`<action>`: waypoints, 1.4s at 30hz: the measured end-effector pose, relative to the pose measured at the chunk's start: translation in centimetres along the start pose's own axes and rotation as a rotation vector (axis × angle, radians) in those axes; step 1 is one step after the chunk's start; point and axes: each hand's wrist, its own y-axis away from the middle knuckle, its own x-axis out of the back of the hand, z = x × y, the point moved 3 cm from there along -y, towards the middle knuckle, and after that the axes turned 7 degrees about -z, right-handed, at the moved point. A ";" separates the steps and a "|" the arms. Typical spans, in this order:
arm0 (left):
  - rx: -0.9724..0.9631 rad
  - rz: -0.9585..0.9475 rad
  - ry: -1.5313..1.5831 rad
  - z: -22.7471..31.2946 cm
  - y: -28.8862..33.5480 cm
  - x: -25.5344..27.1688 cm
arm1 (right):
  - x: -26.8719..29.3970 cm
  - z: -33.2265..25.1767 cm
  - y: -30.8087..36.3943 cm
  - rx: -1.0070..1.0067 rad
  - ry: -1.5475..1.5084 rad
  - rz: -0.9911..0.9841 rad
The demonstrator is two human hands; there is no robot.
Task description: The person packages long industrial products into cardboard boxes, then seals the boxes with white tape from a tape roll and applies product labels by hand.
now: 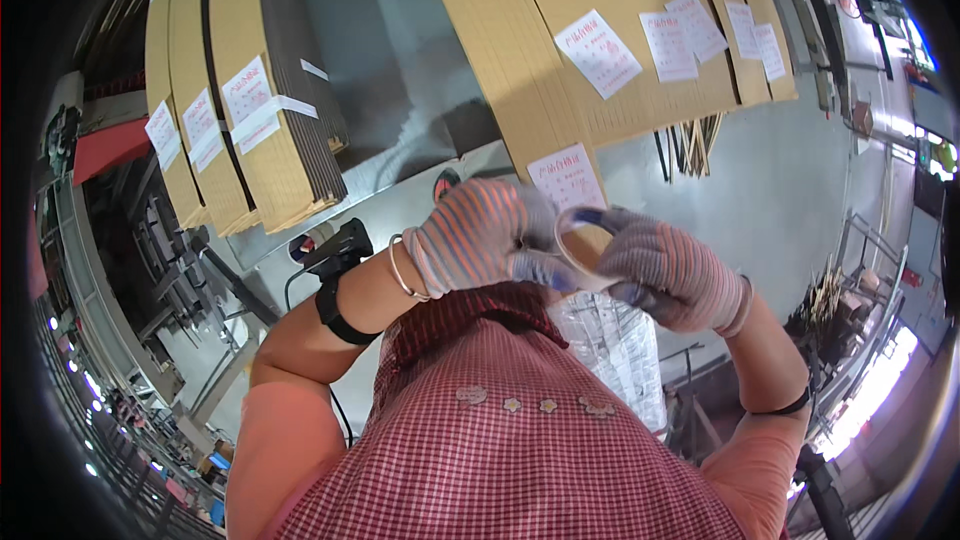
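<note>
A roll of tape (592,282), seen as a pale ring, is held up between my two hands in front of the apron. My right hand (672,272), in a striped knit glove, has its fingers wrapped round the roll's right side. My left hand (475,235), gloved alike, is closed with thumb and fingertips at the ring's left edge; motion smears these tips, and a loose tape end cannot be made out. Just beyond the roll lies a flat cardboard stack (525,70) with a white paper label (566,178) on its near end.
More cardboard bundles (235,20), strapped in white and labelled, stand at the far left. A dark grey surface (390,60) separates the stacks. Thin sticks (692,145) poke out below the right stack. A plastic-wrapped bundle (612,350) sits near my right forearm.
</note>
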 end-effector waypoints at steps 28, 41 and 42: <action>0.348 0.245 0.635 -19.1 3.6 -11.1 | -9.4 8.6 -1.7 -0.675 0.489 0.484; 0.252 0.172 0.108 -7.8 -1.5 -9.0 | -3.1 3.6 -2.9 -0.537 0.340 -0.027; 0.396 0.101 0.023 -8.2 -1.2 -9.0 | -2.2 4.4 -2.3 -0.634 0.298 -0.234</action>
